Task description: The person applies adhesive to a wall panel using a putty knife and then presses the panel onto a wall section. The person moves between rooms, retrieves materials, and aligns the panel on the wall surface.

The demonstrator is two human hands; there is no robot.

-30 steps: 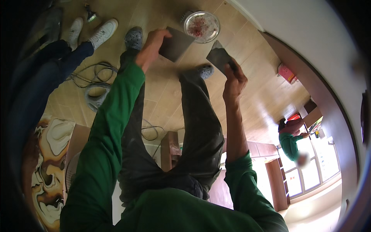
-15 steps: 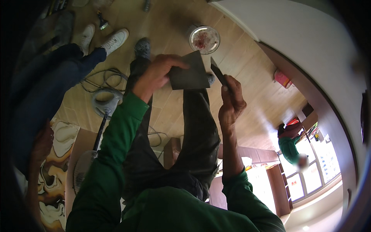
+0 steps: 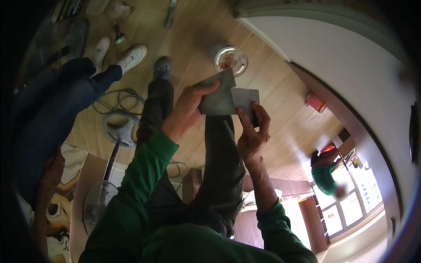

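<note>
Over my knees, my left hand [image 3: 187, 105] grips a flat, dark grey, roughly square sheet [image 3: 217, 100] by its left side, thumb on top. A smaller grey rectangular sheet [image 3: 246, 95] is pinched by its lower part between the thumb and fingers of my right hand [image 3: 253, 141]. The two sheets meet at the larger one's right edge; whether they overlap or only touch I cannot tell. What they are made of is not clear. Just beyond them, a round bucket [image 3: 244, 65] with whitish and red stains inside stands on the floor.
Another person's white shoe [image 3: 133, 58] is at the left. Near it lie a looped cable [image 3: 116, 101] and a fan [image 3: 98, 199] with a grey ring base [image 3: 119, 128]. A pink container [image 3: 315, 102] stands by the right wall; a person in green [image 3: 323, 177] is farther off.
My right hand has turned its sheet from edge-on to face-up and brought it against the larger sheet. My left hand has shifted slightly down and right with its sheet.
</note>
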